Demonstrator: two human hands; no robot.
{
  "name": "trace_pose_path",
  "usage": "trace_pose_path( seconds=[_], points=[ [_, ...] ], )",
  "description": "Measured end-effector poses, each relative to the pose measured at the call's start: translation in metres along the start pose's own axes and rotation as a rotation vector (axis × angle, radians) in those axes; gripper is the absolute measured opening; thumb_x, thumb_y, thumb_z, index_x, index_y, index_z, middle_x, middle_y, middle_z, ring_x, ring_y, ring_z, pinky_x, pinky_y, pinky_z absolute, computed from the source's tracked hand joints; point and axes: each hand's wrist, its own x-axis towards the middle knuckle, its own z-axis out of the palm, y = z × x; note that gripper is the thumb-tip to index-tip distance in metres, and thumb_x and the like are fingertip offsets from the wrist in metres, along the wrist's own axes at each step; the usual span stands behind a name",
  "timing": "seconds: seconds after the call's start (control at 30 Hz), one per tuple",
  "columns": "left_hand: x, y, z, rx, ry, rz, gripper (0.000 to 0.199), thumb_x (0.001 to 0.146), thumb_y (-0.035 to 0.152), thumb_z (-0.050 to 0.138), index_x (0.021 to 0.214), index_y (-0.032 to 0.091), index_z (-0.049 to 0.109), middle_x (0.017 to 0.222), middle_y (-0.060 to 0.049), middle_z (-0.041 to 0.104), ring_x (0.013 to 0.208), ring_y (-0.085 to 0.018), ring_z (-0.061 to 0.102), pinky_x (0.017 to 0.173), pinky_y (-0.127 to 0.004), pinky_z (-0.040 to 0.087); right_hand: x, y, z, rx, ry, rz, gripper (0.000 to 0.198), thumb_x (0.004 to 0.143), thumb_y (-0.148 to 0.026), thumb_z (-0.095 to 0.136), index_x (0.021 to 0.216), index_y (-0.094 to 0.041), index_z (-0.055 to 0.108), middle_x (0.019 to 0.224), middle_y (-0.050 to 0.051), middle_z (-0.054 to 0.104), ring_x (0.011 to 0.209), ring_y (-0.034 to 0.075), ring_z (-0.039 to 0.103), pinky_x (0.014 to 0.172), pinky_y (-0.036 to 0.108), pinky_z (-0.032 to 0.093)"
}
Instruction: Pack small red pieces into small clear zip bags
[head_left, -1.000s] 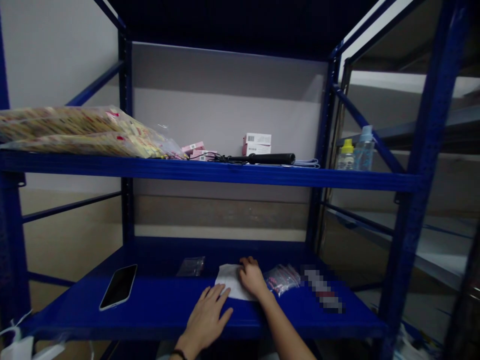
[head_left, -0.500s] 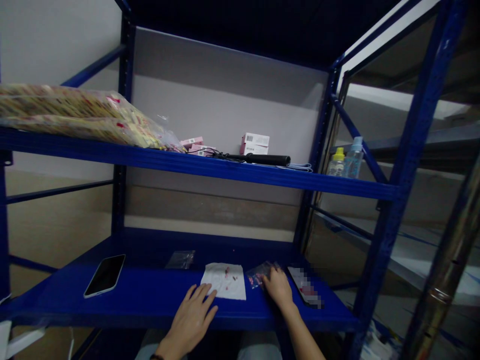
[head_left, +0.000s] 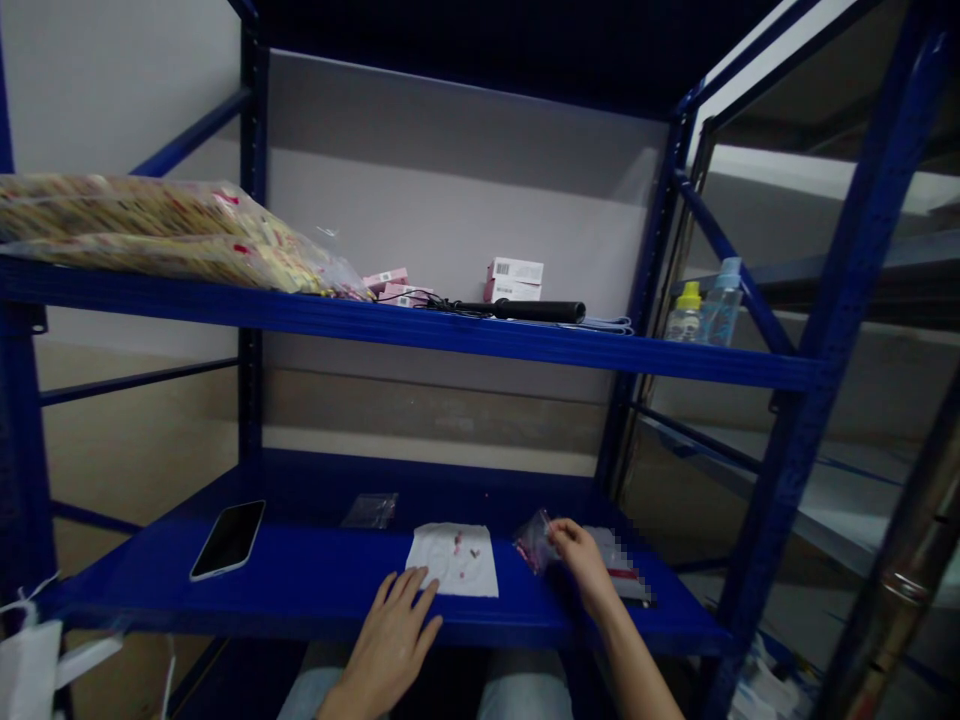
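Note:
My left hand (head_left: 401, 630) is open and spread, with its fingertips at the near left corner of a white paper sheet (head_left: 435, 570). A few small pink and dark pieces (head_left: 459, 545) lie on that sheet. To the right, the closed fingers of my right hand (head_left: 581, 560) pinch the edge of a clear plastic bag (head_left: 534, 543). Pink bits show inside the bag, which looks tilted up off the blue shelf. Exactly where the fingertips meet the plastic is hard to make out.
A phone (head_left: 229, 540) lies at left, and another clear bag (head_left: 371, 510) behind the paper. A partly blurred flat item (head_left: 622, 570) is beside my right hand. The upper shelf (head_left: 450, 325) holds a large packed bag (head_left: 150, 235), small boxes (head_left: 514, 280), a black rod (head_left: 540, 311) and bottles (head_left: 720, 303).
My right hand has moved slightly right and raised the edge of the bag, whose pink bits have gathered lower. My left hand stays by the paper. The whole view has shifted a little.

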Motion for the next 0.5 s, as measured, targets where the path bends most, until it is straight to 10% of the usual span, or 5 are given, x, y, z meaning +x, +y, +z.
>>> trace_pose_path(
  seconds=[0.27,0.5],
  points=[
    [-0.002,0.031,-0.013,-0.152,0.148,-0.049,0.047,0.099,0.037,0.049,0.145,0.027,0.048,0.153,-0.009,0.045,0.142,-0.031,0.038,0.114,-0.052,0.038,-0.072,-0.034,-0.009,0.415,-0.072,0.048,0.024,0.075,-0.042,0.066,0.079,-0.019,0.062,0.063,-0.002,0.056,0.057,0.012,0.047,0.054,0.023,0.032],
    [-0.013,0.105,-0.061,-0.797,0.254,-0.256,0.031,0.097,0.046,0.053,0.109,0.023,0.071,0.108,-0.009,0.071,0.101,-0.023,0.068,0.090,-0.032,0.058,-0.164,-0.059,0.060,0.536,-0.179,-0.019,0.038,0.071,-0.053,0.076,0.073,-0.017,0.064,0.060,-0.002,0.054,0.056,0.012,0.046,0.054,0.022,0.034]
  ],
)
